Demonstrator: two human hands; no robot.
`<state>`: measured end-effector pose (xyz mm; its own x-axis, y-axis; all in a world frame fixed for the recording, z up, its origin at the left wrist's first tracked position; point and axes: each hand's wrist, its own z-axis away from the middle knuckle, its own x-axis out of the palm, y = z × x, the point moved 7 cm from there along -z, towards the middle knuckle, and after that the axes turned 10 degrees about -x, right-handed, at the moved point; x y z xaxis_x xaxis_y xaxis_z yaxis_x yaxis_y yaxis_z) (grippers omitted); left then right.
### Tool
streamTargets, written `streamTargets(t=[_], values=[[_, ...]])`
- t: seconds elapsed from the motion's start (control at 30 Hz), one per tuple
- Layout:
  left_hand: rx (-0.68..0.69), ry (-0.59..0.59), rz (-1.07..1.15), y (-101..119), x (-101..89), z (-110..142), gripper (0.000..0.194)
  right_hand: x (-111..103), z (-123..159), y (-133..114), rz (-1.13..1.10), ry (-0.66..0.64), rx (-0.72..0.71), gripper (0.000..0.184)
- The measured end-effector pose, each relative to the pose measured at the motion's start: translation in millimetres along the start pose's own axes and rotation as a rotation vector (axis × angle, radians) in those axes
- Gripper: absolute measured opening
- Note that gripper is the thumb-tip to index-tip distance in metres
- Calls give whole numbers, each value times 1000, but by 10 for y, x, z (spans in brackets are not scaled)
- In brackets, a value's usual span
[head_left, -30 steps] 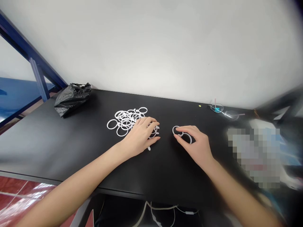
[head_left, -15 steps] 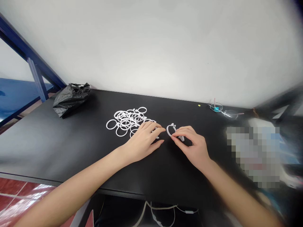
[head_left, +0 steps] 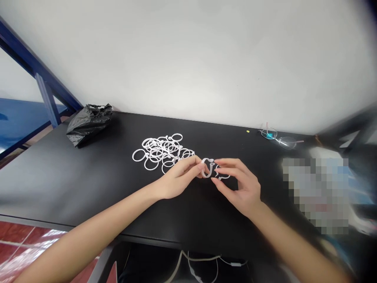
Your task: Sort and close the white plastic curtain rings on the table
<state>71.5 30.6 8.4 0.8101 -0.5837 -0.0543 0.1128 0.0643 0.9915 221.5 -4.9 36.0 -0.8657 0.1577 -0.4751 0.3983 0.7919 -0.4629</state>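
Observation:
My left hand [head_left: 184, 173] is closed, pinching the left side of a white plastic curtain ring [head_left: 203, 173] between thumb and fingers. That ring is held up on edge, with a gap and knobbed ends at its upper right. My right hand [head_left: 240, 182] is open just to the right, its thumb and fingers apart around the knobbed ends; whether a fingertip touches them I cannot tell. Behind the right fingers, another white ring [head_left: 225, 177] is partly hidden. A loose pile of several white rings [head_left: 160, 151] lies left of my hands, its near right part covered by my left hand.
The black table [head_left: 97, 184] meets a pale wall [head_left: 188, 59]. A crumpled black plastic bag [head_left: 90, 122] sits at the back left, eyeglasses [head_left: 277, 138] at the back right. A blurred, pixelated package [head_left: 318, 192] lies at right. Cables [head_left: 203, 259] hang below the front edge.
The curtain ring has passed from my right hand to my left, which has closed on it. My right fingers have let go and spread. The ring behind them shows more.

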Motion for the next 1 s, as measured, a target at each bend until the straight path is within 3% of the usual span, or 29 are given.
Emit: streamTargets(t=[0.17, 0.43, 0.53, 0.63, 0.8, 1.0], values=[[-109, -90, 328, -64, -21, -26, 31, 52, 20, 48, 8, -67, 36, 36], [-176, -177, 487, -104, 35, -33, 30, 49, 22, 29, -73, -7, -9, 34], [-148, -70, 311, -89, -12, -25, 31, 33, 30, 24, -99, 23, -19, 34], [-7, 94, -20, -2, -64, 25, 30, 25, 29, 27, -101, 40, -15, 34], [248, 136, -529, 102, 66, 114, 39, 53, 8, -34, -135, 6, -83, 39], [377, 259, -748, 165, 69, 149, 43, 81, 4, -71, -174, -21, -113, 46]])
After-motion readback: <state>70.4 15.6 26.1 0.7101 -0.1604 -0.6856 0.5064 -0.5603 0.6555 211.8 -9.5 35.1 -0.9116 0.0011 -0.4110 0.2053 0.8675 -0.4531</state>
